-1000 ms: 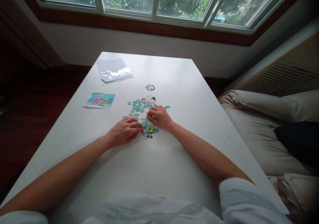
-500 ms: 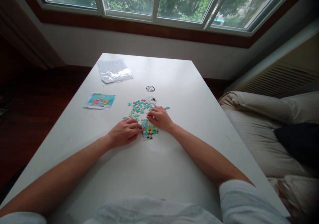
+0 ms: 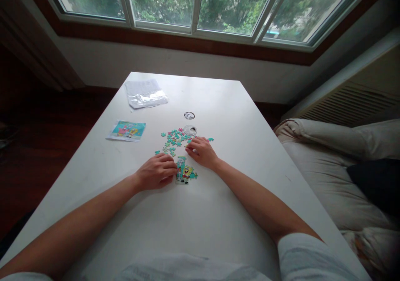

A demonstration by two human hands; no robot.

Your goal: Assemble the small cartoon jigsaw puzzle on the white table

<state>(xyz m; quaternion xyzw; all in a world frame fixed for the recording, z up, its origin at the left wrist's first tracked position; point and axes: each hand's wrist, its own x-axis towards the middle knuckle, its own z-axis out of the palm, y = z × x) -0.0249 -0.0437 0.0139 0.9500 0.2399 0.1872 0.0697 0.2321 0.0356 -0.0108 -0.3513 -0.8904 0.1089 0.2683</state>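
A joined section of a cartoon jigsaw puzzle (image 3: pixel 186 173) lies flat on the white table, with a yellow square figure and a tall blue-green one. My left hand (image 3: pixel 158 171) rests at its left edge, fingers bent together and fingertips against it. Just above the section's top right is my right hand (image 3: pixel 202 151), thumb and fingers curled together in a pinch. Whatever they hold is too small to make out. Loose jigsaw pieces (image 3: pixel 175 137), mostly teal with some pink, lie scattered beyond both hands, a few partly hidden by the right one.
On the left of the table (image 3: pixel 231 214) lies a printed picture sheet (image 3: pixel 128 131) with cartoon figures. Farther back is a clear plastic bag (image 3: pixel 146 93). Two round silvery items (image 3: pixel 189 130) are set behind the pieces. A cushioned sofa (image 3: pixel 315 147) stands to the right.
The view has tilted up slightly, so everything sits lower in the picture. My right hand has drawn a little away from the joined section, baring its top edge. The left stays beside it.
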